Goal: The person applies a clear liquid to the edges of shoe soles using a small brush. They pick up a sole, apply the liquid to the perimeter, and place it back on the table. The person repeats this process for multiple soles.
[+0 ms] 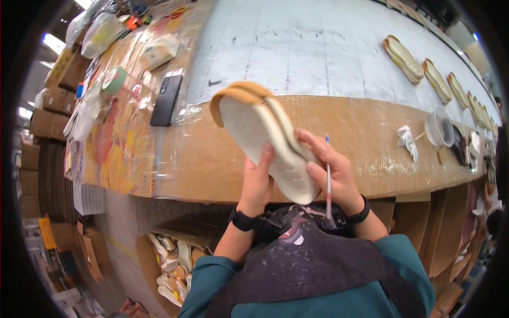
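Observation:
Over the front of the workbench I hold a pair of shoe soles (246, 124), cream-white with a tan band round one end, pressed side by side and tilted. My left hand (258, 180) is closed on the near sole's edge, its thumb lying on the inner face. On the other side my right hand (339, 175) grips the soles near their lower end with thumb and fingers. A slim pen-like stick (328, 183) with a blue tip also stands in my right hand, upright against the fingers; its exact kind I cannot make out.
Cardboard (371, 124) covers the bench's front edge. More soles (405, 59) stand in a row on the pale surface (265, 42) at right. Nearby are a clear plastic cup (438, 126) and a crumpled tissue (407, 142). A phone (166, 100) lies left; a box of soles (172, 265) sits below.

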`<state>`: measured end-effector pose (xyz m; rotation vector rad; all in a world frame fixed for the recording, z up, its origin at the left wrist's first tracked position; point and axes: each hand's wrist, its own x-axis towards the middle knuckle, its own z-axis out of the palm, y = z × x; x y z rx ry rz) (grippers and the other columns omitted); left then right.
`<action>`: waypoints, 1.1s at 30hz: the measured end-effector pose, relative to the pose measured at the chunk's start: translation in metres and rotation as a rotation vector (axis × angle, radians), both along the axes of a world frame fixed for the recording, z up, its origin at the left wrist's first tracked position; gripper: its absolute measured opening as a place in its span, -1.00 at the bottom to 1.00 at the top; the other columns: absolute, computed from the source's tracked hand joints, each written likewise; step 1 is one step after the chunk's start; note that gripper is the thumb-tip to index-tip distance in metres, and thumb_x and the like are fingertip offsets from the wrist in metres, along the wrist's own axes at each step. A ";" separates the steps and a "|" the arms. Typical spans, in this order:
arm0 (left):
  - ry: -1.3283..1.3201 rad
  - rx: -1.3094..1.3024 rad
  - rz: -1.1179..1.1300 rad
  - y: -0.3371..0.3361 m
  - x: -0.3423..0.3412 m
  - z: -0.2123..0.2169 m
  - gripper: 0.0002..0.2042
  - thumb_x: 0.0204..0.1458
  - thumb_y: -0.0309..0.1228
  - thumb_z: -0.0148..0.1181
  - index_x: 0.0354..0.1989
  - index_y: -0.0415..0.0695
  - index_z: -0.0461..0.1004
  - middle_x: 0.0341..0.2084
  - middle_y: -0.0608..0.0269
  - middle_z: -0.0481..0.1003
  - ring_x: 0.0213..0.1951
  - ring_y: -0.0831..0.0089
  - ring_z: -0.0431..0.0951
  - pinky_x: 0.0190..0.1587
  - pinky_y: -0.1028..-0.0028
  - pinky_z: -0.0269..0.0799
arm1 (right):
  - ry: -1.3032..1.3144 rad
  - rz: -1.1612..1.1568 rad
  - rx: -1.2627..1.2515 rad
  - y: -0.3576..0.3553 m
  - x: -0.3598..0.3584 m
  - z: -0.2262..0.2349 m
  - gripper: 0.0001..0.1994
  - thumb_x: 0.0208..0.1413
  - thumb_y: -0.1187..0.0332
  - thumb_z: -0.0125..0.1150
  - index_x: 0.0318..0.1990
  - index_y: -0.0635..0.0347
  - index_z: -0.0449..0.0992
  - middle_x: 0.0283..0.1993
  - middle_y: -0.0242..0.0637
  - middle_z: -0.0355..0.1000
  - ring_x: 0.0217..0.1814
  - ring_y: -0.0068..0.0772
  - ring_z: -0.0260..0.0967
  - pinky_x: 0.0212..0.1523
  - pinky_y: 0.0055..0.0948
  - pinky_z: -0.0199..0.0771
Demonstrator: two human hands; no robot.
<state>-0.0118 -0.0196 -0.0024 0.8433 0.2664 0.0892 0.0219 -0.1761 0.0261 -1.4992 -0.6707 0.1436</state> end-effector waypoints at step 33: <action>0.000 0.219 0.304 0.070 0.056 -0.041 -0.85 0.05 -0.38 -0.03 -0.30 -0.16 0.40 -0.50 0.34 0.43 -0.43 0.62 0.39 -0.38 0.64 0.25 | 0.250 -0.207 -0.498 0.026 0.129 -0.046 -0.73 0.04 0.39 0.01 -0.11 0.31 0.37 -0.17 -0.15 0.40 -0.22 -0.46 0.36 -0.23 -0.55 0.35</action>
